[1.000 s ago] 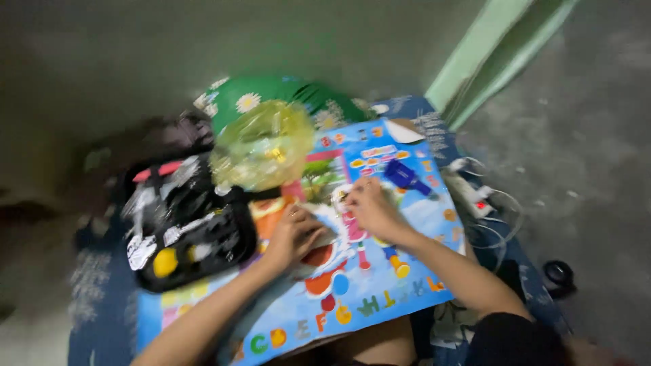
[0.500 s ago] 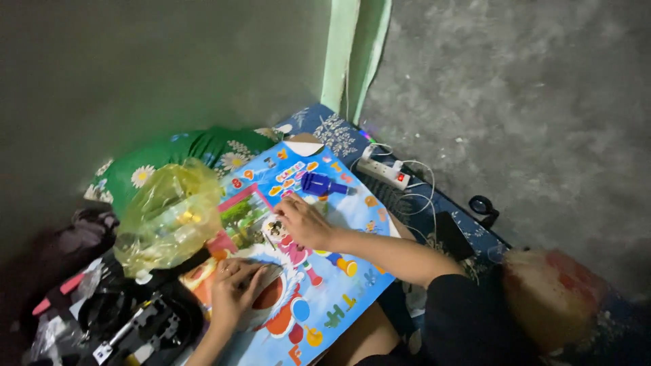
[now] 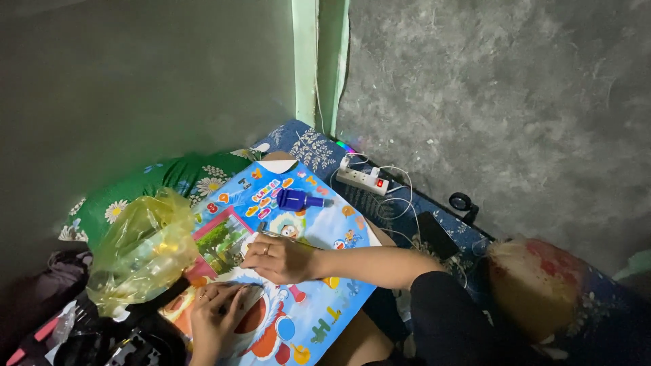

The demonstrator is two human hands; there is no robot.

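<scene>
Two hands press on a colourful cartoon board (image 3: 305,271) that lies tilted across the person's lap. The right hand (image 3: 281,259) has its grip together around a thin silvery tool (image 3: 271,234), its tip on the board just above the knuckles. The left hand (image 3: 213,315) lies flat below and to the left of it, fingers spread on the red part of the picture; its grip is apart and holds nothing.

The board overhangs the lap unsupported, so a hard push from the right hand could tip it or make the tool skid and scratch the print. A blue bottle (image 3: 297,200) lies on its side beyond the right hand; a jolt may roll it off toward the white power strip (image 3: 363,179) and its cables.

As for containers, a crumpled yellow plastic bag (image 3: 139,251) bulges just left of both hands, contents not visible. A black tray (image 3: 102,342) further left holds small pale and red items, too dark to name.
</scene>
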